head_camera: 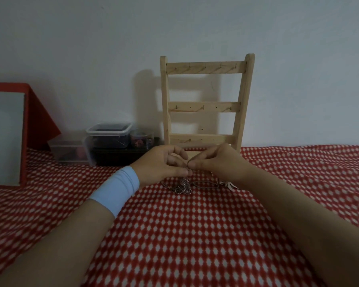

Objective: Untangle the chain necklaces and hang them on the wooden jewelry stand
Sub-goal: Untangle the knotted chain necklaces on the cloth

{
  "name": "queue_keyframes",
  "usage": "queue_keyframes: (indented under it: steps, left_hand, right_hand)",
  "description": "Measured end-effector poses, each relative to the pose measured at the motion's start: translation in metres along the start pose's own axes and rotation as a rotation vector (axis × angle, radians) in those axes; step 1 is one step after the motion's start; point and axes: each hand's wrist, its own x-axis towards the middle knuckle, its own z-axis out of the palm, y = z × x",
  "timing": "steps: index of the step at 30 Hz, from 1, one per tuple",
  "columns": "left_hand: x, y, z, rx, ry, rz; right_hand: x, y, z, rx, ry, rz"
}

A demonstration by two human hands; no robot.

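Progress looks to be at the very start: the wooden jewelry stand (203, 107) stands bare behind your hands, with no chain on any hook in view. Your left hand (164, 162) and right hand (214, 160) each pinch strands at the top of the chain necklaces (182, 186), whose knotted clump trails down onto the red patterned cloth (195, 235) just in front of the stand. By my judgement you have all the untangling and every hanging yet to do
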Motion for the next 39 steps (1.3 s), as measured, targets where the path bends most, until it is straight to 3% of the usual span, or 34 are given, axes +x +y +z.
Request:
queue_keyframes:
  steps: [5,9,15,19,23,30,39]
  left_hand:
    - [0.002,0.000,-0.001,0.123,0.019,0.058]
    - [0.002,-0.003,-0.003,0.136,-0.024,0.080]
    - [0.003,-0.004,-0.007,0.229,-0.090,0.049]
    - [0.002,-0.002,-0.010,0.226,-0.130,0.026]
    - [0.003,-0.004,-0.001,0.062,-0.032,0.041]
    - [0.007,-0.007,0.002,0.179,0.080,0.136]
    - [0.005,-0.009,0.008,0.109,0.157,0.155]
  right_hand:
    - [-0.001,-0.005,-0.004,-0.244,-0.066,0.033]
    - [-0.002,-0.005,-0.005,-0.135,-0.150,0.097]
    - [-0.004,-0.007,-0.009,-0.156,-0.217,0.154]
    - [-0.004,-0.005,-0.007,0.004,-0.261,0.171]
    - [-0.006,-0.009,-0.009,0.109,-0.197,0.155]
    - [-0.002,-0.009,-0.006,0.035,-0.349,0.248]
    - [0.003,0.006,-0.004,0.526,-0.362,0.322]
